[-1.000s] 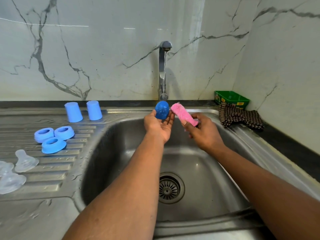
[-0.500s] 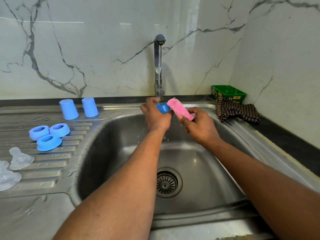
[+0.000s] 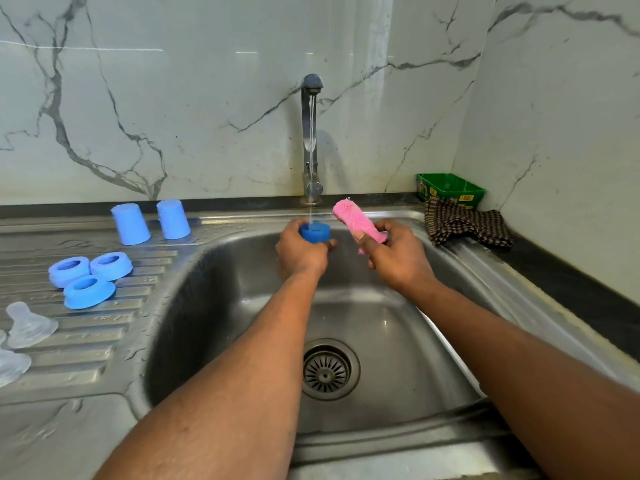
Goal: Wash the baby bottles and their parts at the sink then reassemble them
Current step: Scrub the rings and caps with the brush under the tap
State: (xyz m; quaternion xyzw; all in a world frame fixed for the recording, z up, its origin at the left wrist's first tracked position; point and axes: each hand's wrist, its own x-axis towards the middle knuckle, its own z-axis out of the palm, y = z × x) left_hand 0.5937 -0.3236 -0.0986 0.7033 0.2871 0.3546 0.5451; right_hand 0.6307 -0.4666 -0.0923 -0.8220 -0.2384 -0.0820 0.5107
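Head camera looks down into a steel sink (image 3: 214,306). Left hand (image 3: 301,252) grips a blue cap (image 3: 315,232), open end up, under the tap's (image 3: 310,140) running stream. Right hand (image 3: 398,252) pinches a pink sponge (image 3: 358,221) just beside it. More caps (image 3: 150,221), rings (image 3: 90,277) and clear teats (image 3: 27,325) rest on the drainboard (image 3: 86,344) at left.

The sink basin (image 3: 398,341) below both forearms lies open down to the drain (image 3: 329,368). Blue caps (image 3: 150,221), rings (image 3: 88,277) and clear teats (image 3: 27,325) crowd the left drainboard; a checked cloth (image 3: 464,223) blocks the right rim.
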